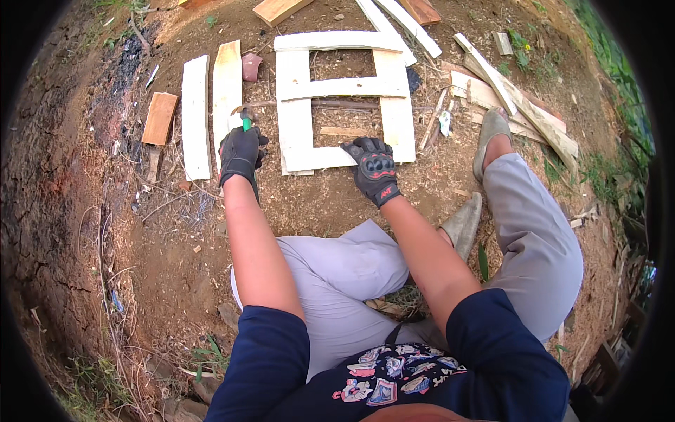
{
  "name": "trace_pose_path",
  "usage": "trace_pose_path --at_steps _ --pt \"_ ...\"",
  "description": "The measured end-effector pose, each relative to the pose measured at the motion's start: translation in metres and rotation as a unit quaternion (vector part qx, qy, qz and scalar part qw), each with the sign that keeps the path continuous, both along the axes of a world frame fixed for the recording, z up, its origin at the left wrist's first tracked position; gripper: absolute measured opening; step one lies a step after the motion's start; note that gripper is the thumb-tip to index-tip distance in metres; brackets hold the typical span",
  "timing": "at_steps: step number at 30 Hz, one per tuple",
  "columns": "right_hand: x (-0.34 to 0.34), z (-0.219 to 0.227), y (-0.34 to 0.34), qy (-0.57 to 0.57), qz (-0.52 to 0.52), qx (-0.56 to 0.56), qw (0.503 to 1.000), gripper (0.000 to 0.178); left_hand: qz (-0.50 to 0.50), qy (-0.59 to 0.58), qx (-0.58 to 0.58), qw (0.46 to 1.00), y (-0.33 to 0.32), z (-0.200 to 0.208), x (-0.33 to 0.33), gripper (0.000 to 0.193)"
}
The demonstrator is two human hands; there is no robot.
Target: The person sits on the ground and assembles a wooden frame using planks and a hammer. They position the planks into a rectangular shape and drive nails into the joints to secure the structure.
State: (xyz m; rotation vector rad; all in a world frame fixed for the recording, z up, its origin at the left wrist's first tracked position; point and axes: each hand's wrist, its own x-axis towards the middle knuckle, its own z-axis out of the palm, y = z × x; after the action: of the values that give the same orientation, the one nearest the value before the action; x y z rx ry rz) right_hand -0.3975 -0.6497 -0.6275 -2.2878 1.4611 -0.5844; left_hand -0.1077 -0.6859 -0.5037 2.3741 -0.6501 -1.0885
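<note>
A pale wooden frame (pixel 294 105) of flat boards, with a crossbar through its middle, lies on the ground in front of me. My left hand (pixel 240 153), in a black glove, is closed round a hammer (pixel 246 121) with a green handle. The hammer's metal head is just left of the frame, over a loose board (pixel 226 81). My right hand (pixel 374 169), gloved too, has its fingers bent over the frame's near board, toward its right corner. The glove and fingers hide part of that board, and no nail can be made out there.
Another pale board (pixel 197 116) lies at the left, beside a short brown block (pixel 161 118). Several long planks (pixel 520 105) are piled at the right by my shoe (pixel 494 133). Far off lie more wood pieces (pixel 280 8). Wood chips cover the dirt ground (pixel 176 239).
</note>
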Motion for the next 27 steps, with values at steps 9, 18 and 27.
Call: trace_pose_path --at_steps 9,18,27 --pt "-0.006 0.0 -0.005 0.018 0.027 0.042 0.999 0.057 -0.014 -0.004 -0.008 1.0 -0.001 0.006 -0.002 0.025" --pt "-0.001 0.005 -0.012 0.001 0.015 0.001 1.0 0.047 -0.016 -0.01 -0.005 1.0 0.002 0.008 0.0 0.028" --pt "0.0 0.001 -0.009 -0.004 0.012 -0.004 1.0 0.046 -0.02 -0.017 0.014 1.0 -0.002 0.008 -0.005 0.031"
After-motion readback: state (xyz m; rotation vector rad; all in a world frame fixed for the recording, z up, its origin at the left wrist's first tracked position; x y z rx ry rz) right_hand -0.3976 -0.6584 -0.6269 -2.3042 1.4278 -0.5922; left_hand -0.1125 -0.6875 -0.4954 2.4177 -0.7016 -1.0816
